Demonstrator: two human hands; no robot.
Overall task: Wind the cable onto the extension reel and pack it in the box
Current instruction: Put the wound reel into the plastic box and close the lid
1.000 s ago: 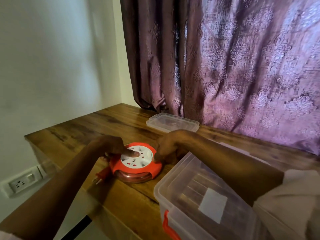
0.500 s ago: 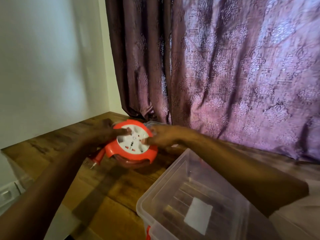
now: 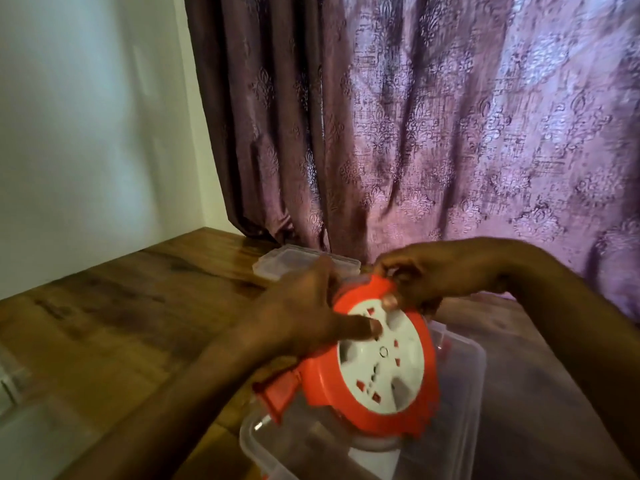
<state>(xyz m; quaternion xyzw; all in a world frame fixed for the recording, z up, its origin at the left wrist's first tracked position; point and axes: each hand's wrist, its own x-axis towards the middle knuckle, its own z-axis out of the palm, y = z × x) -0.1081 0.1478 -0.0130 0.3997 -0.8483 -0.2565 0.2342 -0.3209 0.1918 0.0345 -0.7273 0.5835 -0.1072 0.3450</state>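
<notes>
Orange reel (image 3: 377, 368) tilted above clear box (image 3: 464, 382) rim; left hand (image 3: 294, 320), right hand (image 3: 426, 275) grasping reel edges.

This looks like a room in a home. A heavy purple patterned curtain (image 3: 433, 133) hangs across the upper right and centre of the frame, a plain pale wall (image 3: 86, 133) fills the upper left, and a wooden table (image 3: 121, 306) with a glossy grain runs below them.
</notes>
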